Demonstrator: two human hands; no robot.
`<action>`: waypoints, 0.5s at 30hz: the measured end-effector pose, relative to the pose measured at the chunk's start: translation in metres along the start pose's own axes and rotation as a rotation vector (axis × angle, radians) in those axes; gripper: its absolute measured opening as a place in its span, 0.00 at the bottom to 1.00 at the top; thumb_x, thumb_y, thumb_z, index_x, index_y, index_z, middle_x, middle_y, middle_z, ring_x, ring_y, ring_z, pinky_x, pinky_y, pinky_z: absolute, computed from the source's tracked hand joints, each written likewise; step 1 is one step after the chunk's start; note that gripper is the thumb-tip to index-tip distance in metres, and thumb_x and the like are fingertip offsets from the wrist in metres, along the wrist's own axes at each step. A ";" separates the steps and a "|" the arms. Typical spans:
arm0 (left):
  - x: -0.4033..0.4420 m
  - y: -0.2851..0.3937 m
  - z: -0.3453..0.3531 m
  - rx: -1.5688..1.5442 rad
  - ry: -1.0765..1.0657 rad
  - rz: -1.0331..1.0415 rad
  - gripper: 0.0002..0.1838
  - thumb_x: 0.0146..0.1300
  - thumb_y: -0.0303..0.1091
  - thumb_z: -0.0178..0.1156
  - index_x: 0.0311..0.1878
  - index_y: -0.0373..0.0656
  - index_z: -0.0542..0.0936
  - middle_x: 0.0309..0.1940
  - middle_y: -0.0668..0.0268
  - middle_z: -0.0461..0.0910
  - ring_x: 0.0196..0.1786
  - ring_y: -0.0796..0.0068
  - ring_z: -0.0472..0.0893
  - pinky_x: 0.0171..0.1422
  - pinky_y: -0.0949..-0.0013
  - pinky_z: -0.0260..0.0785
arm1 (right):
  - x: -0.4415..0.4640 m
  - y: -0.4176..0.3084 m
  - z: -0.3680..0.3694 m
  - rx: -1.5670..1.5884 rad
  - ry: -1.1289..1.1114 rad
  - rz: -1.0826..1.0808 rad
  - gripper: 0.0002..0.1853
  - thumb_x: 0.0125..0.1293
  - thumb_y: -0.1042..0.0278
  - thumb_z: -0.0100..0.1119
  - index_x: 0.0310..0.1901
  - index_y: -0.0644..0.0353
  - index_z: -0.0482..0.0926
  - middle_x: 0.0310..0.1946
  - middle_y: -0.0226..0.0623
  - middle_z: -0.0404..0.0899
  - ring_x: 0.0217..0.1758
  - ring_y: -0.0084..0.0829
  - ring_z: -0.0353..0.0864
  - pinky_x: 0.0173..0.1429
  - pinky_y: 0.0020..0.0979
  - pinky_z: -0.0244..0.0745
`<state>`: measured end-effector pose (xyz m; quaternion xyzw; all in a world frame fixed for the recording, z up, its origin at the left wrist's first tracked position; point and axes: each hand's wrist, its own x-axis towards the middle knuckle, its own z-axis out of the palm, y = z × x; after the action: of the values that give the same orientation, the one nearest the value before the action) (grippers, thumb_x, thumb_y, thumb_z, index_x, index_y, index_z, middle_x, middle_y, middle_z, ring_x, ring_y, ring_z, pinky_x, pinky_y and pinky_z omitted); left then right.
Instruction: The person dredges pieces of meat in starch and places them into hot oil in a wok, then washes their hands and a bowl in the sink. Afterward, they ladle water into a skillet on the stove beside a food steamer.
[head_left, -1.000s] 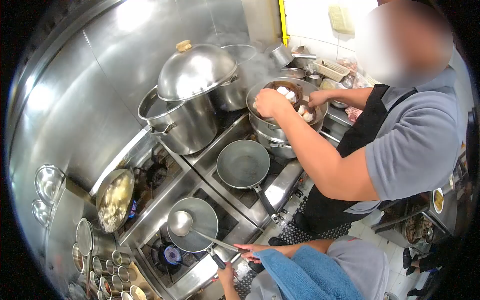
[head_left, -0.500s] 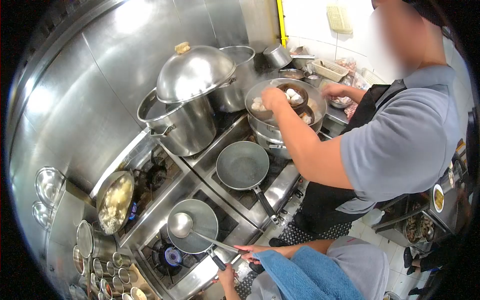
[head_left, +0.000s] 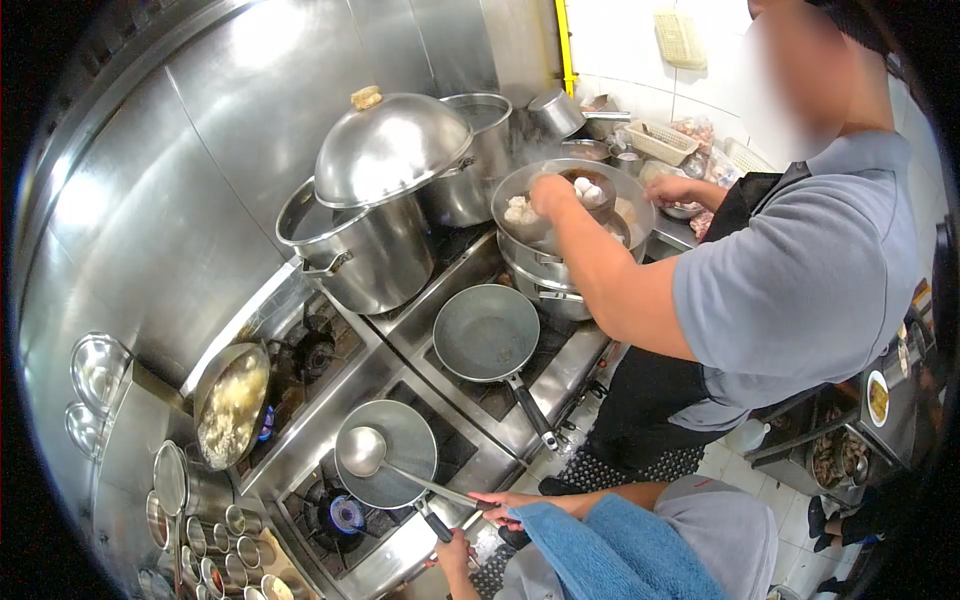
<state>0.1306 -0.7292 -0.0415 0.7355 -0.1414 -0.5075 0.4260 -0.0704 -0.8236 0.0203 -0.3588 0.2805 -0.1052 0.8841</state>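
My left hand is closed round the black handle of a grey frying pan at the lower middle. In my right hand is the long handle of a metal ladle, whose bowl rests inside that pan. Beside the pan, a blue flame burns on the stove. A blue towel lies over my right arm. Farther up stands a second frying pan, with nothing in it.
A co-worker reaches into a large steamer holding white buns. Big pots and a domed lid stand at the back. At the left are a wok of bubbling food and several small containers.
The co-worker's nearer hand has shifted within the steamer, and the other hand has drawn back to the right, off its rim. My hands, pan and ladle have barely moved.
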 end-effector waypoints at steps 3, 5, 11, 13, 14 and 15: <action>0.005 -0.004 -0.002 0.028 -0.002 0.005 0.06 0.59 0.27 0.56 0.35 0.37 0.70 0.16 0.64 0.70 0.10 0.75 0.66 0.12 0.71 0.60 | 0.000 -0.001 0.000 -0.004 0.003 0.007 0.36 0.69 0.64 0.51 0.73 0.34 0.45 0.22 0.26 0.63 0.15 0.16 0.58 0.17 0.20 0.54; 0.008 -0.007 -0.003 0.041 -0.004 0.013 0.06 0.59 0.28 0.56 0.35 0.37 0.70 0.15 0.64 0.70 0.10 0.75 0.66 0.12 0.70 0.60 | -0.004 -0.008 0.006 -0.015 0.004 0.008 0.36 0.68 0.64 0.51 0.73 0.34 0.45 0.22 0.26 0.63 0.15 0.16 0.58 0.17 0.20 0.54; 0.010 -0.011 -0.004 0.025 -0.016 0.025 0.07 0.60 0.28 0.56 0.36 0.36 0.70 0.15 0.64 0.70 0.10 0.74 0.67 0.12 0.69 0.62 | -0.007 -0.011 0.007 0.001 0.016 0.030 0.35 0.69 0.64 0.50 0.72 0.33 0.46 0.22 0.25 0.62 0.17 0.16 0.58 0.18 0.19 0.54; 0.014 -0.014 -0.006 0.028 -0.018 0.017 0.07 0.60 0.29 0.56 0.36 0.36 0.70 0.15 0.64 0.71 0.10 0.74 0.67 0.12 0.69 0.62 | -0.005 -0.009 0.005 0.001 0.018 0.036 0.35 0.69 0.64 0.50 0.72 0.32 0.46 0.22 0.25 0.62 0.17 0.16 0.58 0.19 0.19 0.54; 0.013 -0.013 -0.005 0.033 -0.016 0.022 0.07 0.60 0.29 0.56 0.36 0.36 0.70 0.15 0.64 0.71 0.10 0.74 0.67 0.12 0.69 0.62 | -0.004 -0.008 0.004 0.002 0.019 0.039 0.35 0.69 0.64 0.50 0.72 0.32 0.46 0.22 0.25 0.62 0.18 0.16 0.58 0.20 0.19 0.54; 0.012 -0.012 -0.004 0.038 -0.013 0.027 0.07 0.60 0.29 0.56 0.36 0.36 0.70 0.15 0.64 0.71 0.10 0.74 0.67 0.11 0.69 0.62 | -0.003 -0.007 0.003 0.005 0.014 0.034 0.35 0.69 0.64 0.51 0.72 0.32 0.46 0.22 0.25 0.63 0.18 0.16 0.58 0.20 0.19 0.54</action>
<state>0.1371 -0.7276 -0.0578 0.7382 -0.1638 -0.5036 0.4179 -0.0712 -0.8255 0.0279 -0.3508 0.2926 -0.0933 0.8847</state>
